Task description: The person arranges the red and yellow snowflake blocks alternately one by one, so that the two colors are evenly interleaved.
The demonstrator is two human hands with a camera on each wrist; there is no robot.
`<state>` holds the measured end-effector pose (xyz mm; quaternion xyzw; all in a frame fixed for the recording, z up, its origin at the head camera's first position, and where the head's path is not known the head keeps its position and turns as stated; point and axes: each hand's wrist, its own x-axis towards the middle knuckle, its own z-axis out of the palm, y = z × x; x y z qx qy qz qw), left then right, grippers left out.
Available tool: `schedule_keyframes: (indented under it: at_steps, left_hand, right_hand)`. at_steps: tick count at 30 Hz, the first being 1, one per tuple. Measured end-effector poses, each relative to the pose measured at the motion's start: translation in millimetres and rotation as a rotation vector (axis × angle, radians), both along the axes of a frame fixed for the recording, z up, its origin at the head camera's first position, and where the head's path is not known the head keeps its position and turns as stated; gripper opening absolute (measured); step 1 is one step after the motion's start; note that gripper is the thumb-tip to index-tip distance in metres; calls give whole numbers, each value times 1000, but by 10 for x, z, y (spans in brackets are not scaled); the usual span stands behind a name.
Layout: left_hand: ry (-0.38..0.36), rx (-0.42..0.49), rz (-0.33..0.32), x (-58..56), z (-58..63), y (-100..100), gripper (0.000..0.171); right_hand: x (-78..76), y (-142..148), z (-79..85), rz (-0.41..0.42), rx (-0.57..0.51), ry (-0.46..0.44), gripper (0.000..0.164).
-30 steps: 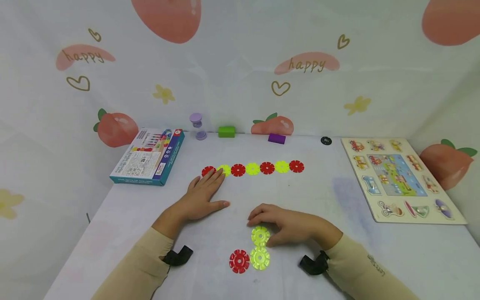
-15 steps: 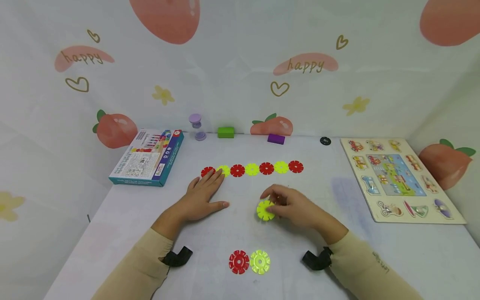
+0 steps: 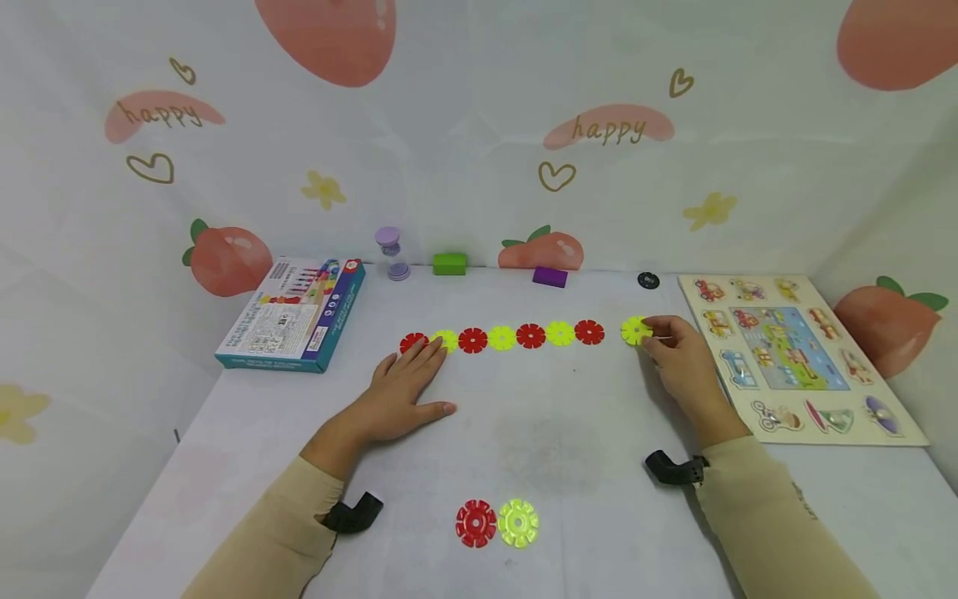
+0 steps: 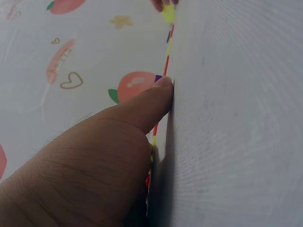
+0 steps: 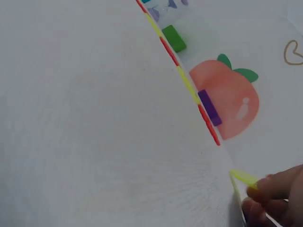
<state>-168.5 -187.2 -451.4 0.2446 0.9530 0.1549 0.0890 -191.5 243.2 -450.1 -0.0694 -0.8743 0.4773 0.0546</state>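
Observation:
A row of alternating red and yellow notched discs crosses the table, a red disc (image 3: 590, 332) at its right end. My left hand (image 3: 404, 399) lies flat with fingers spread, fingertips over the row's left end, partly covering a red disc (image 3: 412, 342) and a yellow one. Just right of the row, my right hand (image 3: 684, 366) pinches a yellow notched disc (image 3: 634, 331) between thumb and fingers; a gap separates it from the row's end. In the right wrist view this yellow disc (image 5: 244, 178) appears tilted. Nearer the front, another red disc (image 3: 476, 523) and yellow disc (image 3: 519, 523) lie side by side.
A boxed set (image 3: 284, 320) lies at the back left. Along the back stand an hourglass (image 3: 392, 254), a green block (image 3: 449, 264), a purple block (image 3: 550, 277) and a small black disc (image 3: 648, 280). A wooden picture puzzle board (image 3: 808, 416) lies beside my right forearm.
My right hand has picked up a yellow disc from the front group and carried it back and to the right, past the row's end. My left hand has stayed put.

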Motion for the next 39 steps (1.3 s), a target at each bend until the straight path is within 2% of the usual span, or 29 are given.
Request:
schedule_keyframes:
  at_steps: [6, 9, 15, 23, 30, 39]
  left_hand:
    - [-5, 9, -2, -6, 10, -11, 93]
    - [-5, 11, 0, -1, 16, -12, 93]
    - [-4, 19, -6, 6, 18, -10, 92]
    - [2, 10, -6, -1, 10, -2, 93]
    - [-7, 9, -3, -4, 3, 0, 93]
    - [-12, 8, 1, -7, 0, -1, 94]
  right_hand:
    - [-27, -23, -22, 125, 275, 39, 31]
    - [-31, -44, -24, 165, 370, 53, 33]
    - [-16, -73, -30, 278, 510, -20, 47]
    - [1, -85, -35, 284, 535, -37, 49]
    - [29, -109, -3, 269, 528, -26, 47]
    - [27, -110, -31, 263, 572, -14, 52]
